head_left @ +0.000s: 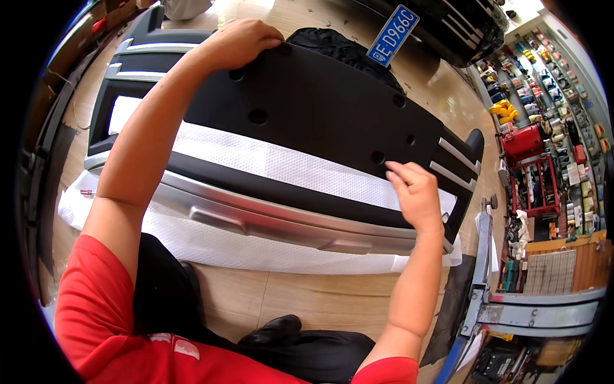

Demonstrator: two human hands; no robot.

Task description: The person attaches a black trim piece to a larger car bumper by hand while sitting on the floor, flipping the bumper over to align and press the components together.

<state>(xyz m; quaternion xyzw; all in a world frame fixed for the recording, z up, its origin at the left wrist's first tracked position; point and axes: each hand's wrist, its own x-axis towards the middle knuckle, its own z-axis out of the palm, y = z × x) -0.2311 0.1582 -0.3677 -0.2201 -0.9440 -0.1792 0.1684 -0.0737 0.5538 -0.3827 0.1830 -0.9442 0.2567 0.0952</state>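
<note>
A black car bumper (268, 193) with silver trim lies across the middle on a white padded sheet (256, 153). A flat black panel (320, 93) with several round holes sits against its upper part. My left hand (243, 43) reaches to the panel's far edge, its fingers bent over that edge. At the panel's near edge, my right hand (417, 189) has thumb and forefinger drawn together beside a round hole (378, 157). Whatever those fingertips hold, if anything, is too small to make out.
Beyond the panel lie a crumpled black item (320, 38) and a dark vehicle (448, 25) with a blue licence plate (393, 35). Shelves of tools and parts (550, 83) line the right. A grey metal lift arm (537, 315) stands at the lower right.
</note>
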